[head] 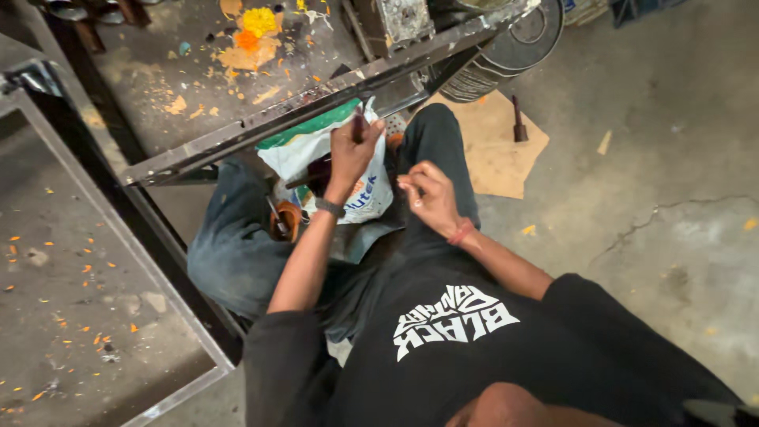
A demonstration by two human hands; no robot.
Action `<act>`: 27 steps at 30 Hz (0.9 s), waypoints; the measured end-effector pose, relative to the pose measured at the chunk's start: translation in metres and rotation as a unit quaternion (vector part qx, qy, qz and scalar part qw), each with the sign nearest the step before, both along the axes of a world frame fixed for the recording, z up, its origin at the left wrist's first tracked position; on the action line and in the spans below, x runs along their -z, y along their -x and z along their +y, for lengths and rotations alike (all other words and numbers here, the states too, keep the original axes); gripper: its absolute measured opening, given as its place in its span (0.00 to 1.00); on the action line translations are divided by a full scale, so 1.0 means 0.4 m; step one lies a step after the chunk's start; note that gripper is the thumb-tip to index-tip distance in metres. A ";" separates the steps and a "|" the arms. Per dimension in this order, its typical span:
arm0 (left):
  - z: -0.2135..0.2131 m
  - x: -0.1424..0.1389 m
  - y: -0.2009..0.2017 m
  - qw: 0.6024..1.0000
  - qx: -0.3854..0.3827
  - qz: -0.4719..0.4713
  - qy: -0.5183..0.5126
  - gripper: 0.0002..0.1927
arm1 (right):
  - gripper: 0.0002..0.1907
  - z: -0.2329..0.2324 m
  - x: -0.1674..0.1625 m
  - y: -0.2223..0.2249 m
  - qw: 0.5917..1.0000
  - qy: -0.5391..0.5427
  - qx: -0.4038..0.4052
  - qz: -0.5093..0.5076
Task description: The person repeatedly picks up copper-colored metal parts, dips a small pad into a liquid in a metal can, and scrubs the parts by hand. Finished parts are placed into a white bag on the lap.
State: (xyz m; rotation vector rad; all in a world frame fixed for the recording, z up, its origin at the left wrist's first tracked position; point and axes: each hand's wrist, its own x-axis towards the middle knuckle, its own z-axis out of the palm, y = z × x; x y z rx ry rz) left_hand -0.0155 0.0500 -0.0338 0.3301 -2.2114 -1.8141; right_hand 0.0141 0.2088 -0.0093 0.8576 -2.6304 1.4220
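Note:
I sit on the floor with my legs stretched ahead. My left hand (pixel 350 154) is raised and closed around a thin dark tool (pixel 360 125), whose tip sits against the underside of a grey metal frame bar (pixel 261 122). My right hand (pixel 428 195) hovers over my right knee with its fingers curled and fingertips pinched; anything in it is too small to see. A white and green plastic bag (pixel 304 150) lies on my lap behind the left hand.
A dark round drum (pixel 514 47) stands behind the frame. A cardboard sheet (pixel 498 154) with a small dark tool (pixel 519 120) on it lies on the concrete floor at right. Orange and yellow flecks (pixel 251 35) litter the floor. An orange-handled item (pixel 285 221) rests by my left thigh.

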 end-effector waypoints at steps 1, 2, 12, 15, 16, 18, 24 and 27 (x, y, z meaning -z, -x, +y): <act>0.002 0.019 0.009 0.997 0.026 0.002 0.075 0.13 | 0.05 0.025 0.001 0.005 1.000 0.000 0.011 -0.021; 0.002 0.037 0.017 0.987 0.051 0.002 0.153 0.16 | 0.05 0.047 0.001 0.009 0.999 0.003 0.021 -0.043; -0.007 0.230 0.006 0.941 0.071 -0.004 0.330 0.16 | 0.06 0.177 -0.044 0.024 0.996 0.014 0.087 -0.016; -0.019 0.262 -0.013 0.949 0.079 -0.058 0.301 0.11 | 0.05 0.189 -0.053 0.021 0.994 0.019 0.103 -0.009; -0.022 0.259 -0.020 0.934 0.121 -0.041 0.333 0.10 | 0.04 0.188 -0.055 0.019 0.993 0.009 0.113 -0.003; -0.030 0.242 -0.030 0.897 0.196 -0.018 0.396 0.08 | 0.03 0.179 -0.058 0.011 0.992 0.003 0.124 -0.019; -0.070 -0.003 -0.096 0.899 0.153 -0.219 0.346 0.19 | 0.02 0.112 -0.064 -0.008 0.996 0.032 0.059 -0.062; -0.156 -0.217 -0.213 0.975 0.093 -0.093 0.177 0.15 | 0.02 0.075 -0.060 -0.015 0.997 0.027 0.037 -0.056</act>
